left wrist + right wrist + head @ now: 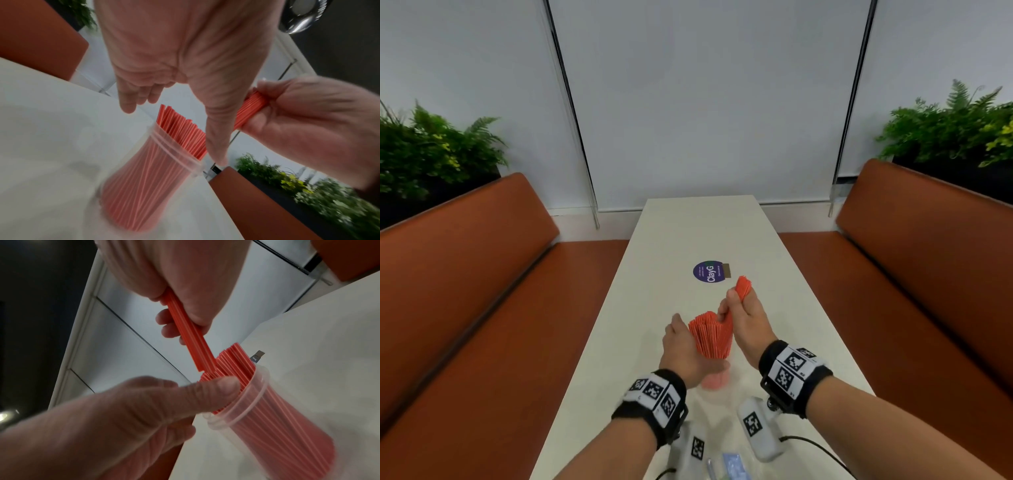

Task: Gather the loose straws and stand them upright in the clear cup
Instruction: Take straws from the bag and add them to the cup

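Low in the middle of the head view, on the long white table [688, 233], stands the clear plastic cup [246, 410], packed with upright orange-red straws [710, 337] that fan out above its rim. The right hand [746, 318] is clenched round a small bundle of orange-red straws [743, 286] — the top ends poke out above the fist, toward the centre of the frame, and the lower ends slant down among the straws already in the cup. In the right wrist view that bundle [191, 335] runs from the fist at upper centre down into the packed tops, right at the cup's mouth. The left hand [678, 349] sits just left of the cup, fingers straight and relaxed; its thumb [205, 391] presses against the standing straws at the rim, gripping nothing. From the left wrist, the cup [156, 162] leans across the lower centre, blurred — the straws inside [144, 186] reach to its base. Further up the table lies a round purple sticker [709, 271]. Rust-brown benches [465, 274] flank both sides.
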Available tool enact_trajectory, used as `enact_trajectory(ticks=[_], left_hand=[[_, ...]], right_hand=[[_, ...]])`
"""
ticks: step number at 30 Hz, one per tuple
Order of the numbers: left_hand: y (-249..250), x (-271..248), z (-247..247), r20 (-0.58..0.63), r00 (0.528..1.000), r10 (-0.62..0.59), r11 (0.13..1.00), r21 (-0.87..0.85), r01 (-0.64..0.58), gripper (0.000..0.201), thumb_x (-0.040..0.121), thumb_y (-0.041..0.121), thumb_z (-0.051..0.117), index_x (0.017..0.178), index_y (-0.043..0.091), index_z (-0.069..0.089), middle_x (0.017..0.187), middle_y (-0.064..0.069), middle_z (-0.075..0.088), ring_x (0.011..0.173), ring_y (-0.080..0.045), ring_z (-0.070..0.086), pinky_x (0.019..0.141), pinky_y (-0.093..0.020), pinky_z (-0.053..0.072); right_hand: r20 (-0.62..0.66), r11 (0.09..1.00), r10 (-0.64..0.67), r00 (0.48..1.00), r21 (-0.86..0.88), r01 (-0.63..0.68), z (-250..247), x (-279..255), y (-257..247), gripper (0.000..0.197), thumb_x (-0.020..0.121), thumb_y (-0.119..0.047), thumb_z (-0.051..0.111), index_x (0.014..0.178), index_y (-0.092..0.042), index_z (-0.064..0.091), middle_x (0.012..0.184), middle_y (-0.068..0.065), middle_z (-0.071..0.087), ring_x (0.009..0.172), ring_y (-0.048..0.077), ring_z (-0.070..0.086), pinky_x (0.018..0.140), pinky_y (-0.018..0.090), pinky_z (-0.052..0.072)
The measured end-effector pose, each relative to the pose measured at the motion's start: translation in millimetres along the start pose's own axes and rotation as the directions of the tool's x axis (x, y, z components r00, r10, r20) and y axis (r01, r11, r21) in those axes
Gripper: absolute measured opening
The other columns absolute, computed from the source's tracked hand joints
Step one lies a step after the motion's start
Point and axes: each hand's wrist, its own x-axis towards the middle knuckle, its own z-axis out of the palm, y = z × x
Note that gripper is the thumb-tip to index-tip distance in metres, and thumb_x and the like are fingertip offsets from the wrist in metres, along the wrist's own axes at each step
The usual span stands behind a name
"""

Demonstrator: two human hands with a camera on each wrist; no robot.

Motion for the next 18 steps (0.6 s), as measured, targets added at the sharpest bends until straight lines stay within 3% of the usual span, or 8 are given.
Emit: enact_trajectory(ticks=[4, 9, 11, 12, 14, 16, 17, 18], left_hand=[[0, 24, 14, 0.024, 1.000, 0.007, 0.998, -0.068, -0.005, 0.144, 0.041, 0.034, 0.092, 0.147, 0.017, -0.003, 0.148, -0.006, 0.024, 0.139, -0.024, 0.026, 0.114, -0.040, 0.032], [-17, 38, 34, -0.072, 0.990, 0.117, 0.977, -0.170, -0.128, 0.111, 0.052, 0.023, 0.087, 0.141, 0.022, 0.023, 0.136, -0.008, 0.047, 0.119, -0.022, 0.052, 0.097, -0.037, 0.048], [-15, 36, 35, -0.037, 0.980, 0.195, 0.966, -0.164, -0.198, 0.065, 0.072, 0.037, 0.072, 0.129, 0.021, 0.042, 0.120, -0.008, 0.059, 0.108, -0.020, 0.058, 0.085, -0.033, 0.051], [-7, 33, 35, 0.016, 0.978, 0.210, 0.944, -0.263, -0.199, 0.045, 0.083, 0.047, 0.055, 0.118, 0.018, 0.052, 0.111, -0.010, 0.064, 0.102, -0.021, 0.061, 0.078, -0.034, 0.051], [-9, 32, 33, 0.061, 0.982, 0.177, 0.830, -0.545, -0.116, 0.053, 0.091, 0.054, 0.030, 0.108, 0.013, 0.059, 0.100, -0.013, 0.068, 0.095, -0.024, 0.063, 0.070, -0.033, 0.053], [-4, 30, 34, 0.170, 0.978, 0.123, 0.631, -0.774, 0.056, 0.055, 0.089, 0.058, 0.033, 0.109, 0.015, 0.060, 0.096, -0.013, 0.071, 0.094, -0.024, 0.064, 0.067, -0.033, 0.056], [-2, 29, 36, 0.183, 0.980, 0.073, 0.627, -0.773, 0.098, 0.045, 0.084, 0.057, 0.044, 0.110, 0.024, 0.059, 0.096, -0.010, 0.071, 0.095, -0.023, 0.064, 0.071, -0.034, 0.056], [-5, 26, 36, 0.093, 0.993, 0.074, 0.757, -0.653, 0.005, 0.040, 0.075, 0.051, 0.061, 0.113, 0.040, 0.052, 0.104, -0.005, 0.069, 0.098, -0.020, 0.063, 0.079, -0.034, 0.055]], right_hand=[[0.104, 0.992, -0.035, 0.994, -0.115, 0.047, 8, 9, 15, 0.012, 0.099, -0.015, 0.036, 0.090, -0.011, 0.042, 0.065, 0.000, 0.053, 0.061, 0.006, 0.052, 0.069, 0.021, 0.046], [0.189, 0.980, 0.026, 0.982, -0.200, 0.013, 9, 13, 42, 0.016, 0.095, -0.012, 0.042, 0.104, -0.026, 0.042, 0.077, 0.002, 0.060, 0.082, 0.017, 0.060, 0.089, 0.037, 0.050], [0.244, 0.972, 0.000, 0.970, -0.227, 0.057, 8, 13, 46, 0.032, 0.092, -0.004, 0.043, 0.115, -0.027, 0.037, 0.086, 0.000, 0.060, 0.088, 0.018, 0.061, 0.092, 0.037, 0.050], [0.281, 0.964, -0.020, 0.959, -0.248, 0.093, 8, 13, 47, 0.040, 0.090, -0.001, 0.042, 0.121, -0.026, 0.035, 0.091, -0.003, 0.059, 0.092, 0.018, 0.060, 0.093, 0.034, 0.049], [0.360, 0.934, -0.044, 0.932, -0.317, 0.166, 8, 12, 44, 0.048, 0.089, 0.001, 0.042, 0.131, -0.022, 0.034, 0.103, -0.007, 0.056, 0.099, 0.014, 0.058, 0.094, 0.027, 0.046], [0.408, 0.856, -0.098, 0.908, -0.431, 0.286, 5, 14, 41, 0.044, 0.091, -0.003, 0.042, 0.133, -0.016, 0.039, 0.118, -0.002, 0.054, 0.109, 0.012, 0.052, 0.097, 0.021, 0.038], [0.420, 0.770, -0.160, 0.894, -0.513, 0.379, 2, 15, 41, 0.040, 0.093, -0.010, 0.041, 0.132, -0.014, 0.043, 0.126, 0.002, 0.053, 0.116, 0.013, 0.049, 0.101, 0.020, 0.033], [0.443, 0.654, -0.215, 0.870, -0.596, 0.465, -2, 17, 42, 0.040, 0.093, -0.018, 0.037, 0.132, -0.014, 0.045, 0.132, 0.004, 0.052, 0.123, 0.016, 0.045, 0.104, 0.022, 0.028]])
